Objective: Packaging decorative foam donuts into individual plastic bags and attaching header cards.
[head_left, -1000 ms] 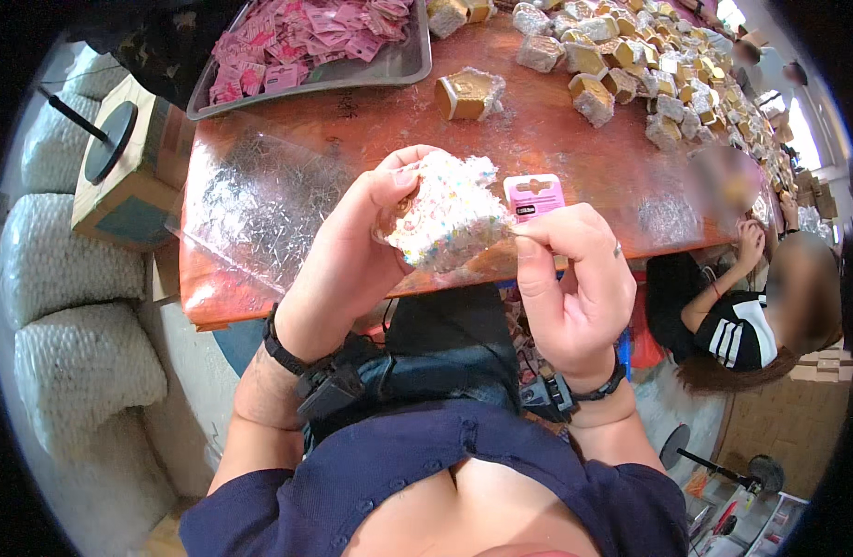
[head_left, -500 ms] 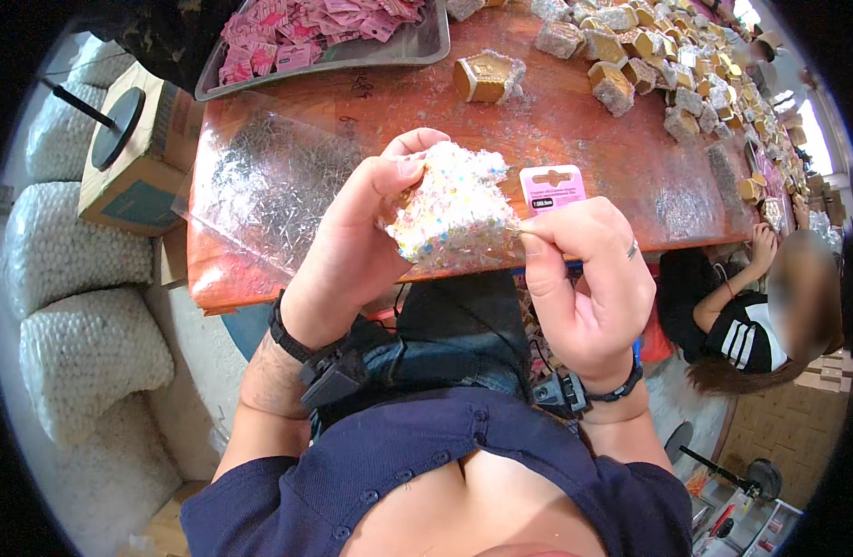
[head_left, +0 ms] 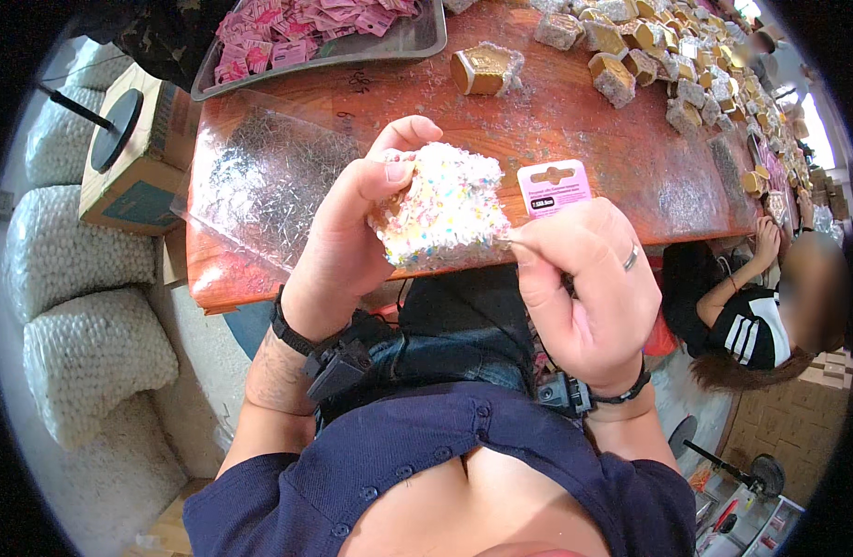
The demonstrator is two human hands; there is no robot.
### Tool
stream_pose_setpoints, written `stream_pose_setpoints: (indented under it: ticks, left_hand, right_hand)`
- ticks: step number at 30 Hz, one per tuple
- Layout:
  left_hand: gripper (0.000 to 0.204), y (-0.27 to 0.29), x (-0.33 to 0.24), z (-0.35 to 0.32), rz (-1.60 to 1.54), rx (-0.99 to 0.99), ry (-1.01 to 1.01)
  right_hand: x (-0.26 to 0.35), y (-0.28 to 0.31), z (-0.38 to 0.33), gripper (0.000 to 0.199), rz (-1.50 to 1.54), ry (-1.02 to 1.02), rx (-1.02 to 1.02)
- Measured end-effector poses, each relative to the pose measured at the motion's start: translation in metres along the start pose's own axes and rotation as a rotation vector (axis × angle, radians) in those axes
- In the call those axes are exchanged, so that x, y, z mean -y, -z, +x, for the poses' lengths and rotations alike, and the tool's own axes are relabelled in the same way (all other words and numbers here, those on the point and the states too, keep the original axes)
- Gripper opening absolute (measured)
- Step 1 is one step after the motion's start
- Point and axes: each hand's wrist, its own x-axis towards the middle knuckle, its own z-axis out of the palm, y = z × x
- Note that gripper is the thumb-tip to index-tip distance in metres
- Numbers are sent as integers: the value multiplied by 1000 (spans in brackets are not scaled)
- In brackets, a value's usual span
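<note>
My left hand [head_left: 352, 200] is closed around the left side of a chunky white ornament [head_left: 450, 213] covered with glitter and coloured sequins, held above the table's near edge. At the ornament's right corner, my right hand [head_left: 589, 288] pinches thumb and forefinger together. Whatever sits between those fingertips is too small to make out. A pink card tag [head_left: 554, 188] with a hanging slot shows just behind my right hand. Its lower part is hidden, and I cannot tell whether the hand holds it.
On the reddish wooden table [head_left: 389, 102] lie a heap of thin silvery pins [head_left: 269, 176] on clear plastic, a grey tray [head_left: 324, 67] of pink cards, one gold house-shaped ornament [head_left: 487, 71] and many more at right. A carton [head_left: 134, 167] and bagged white balls [head_left: 97, 362] stand left; a co-worker [head_left: 751, 320] sits right.
The ornament has shifted slightly left and turned a little in my left hand. My right hand's fingertips have moved slightly left with it, still at its right corner.
</note>
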Motion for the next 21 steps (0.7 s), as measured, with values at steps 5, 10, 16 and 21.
stream_pose_setpoints:
  ticks: [5,10,16,21]
  left_hand:
    - [44,-5,-8,-2,156,-40,-23]
    - [53,-8,-12,-6,436,-114,-222]
    - [66,-21,-13,-14,792,-156,-443]
    - [68,-16,-11,-22,871,-156,-498]
  right_hand:
    - [-1,8,4,35,-164,202,62]
    - [-2,8,5,35,-147,176,76]
    - [-4,8,2,27,-51,44,88]
    - [-10,-1,-1,20,131,-41,59]
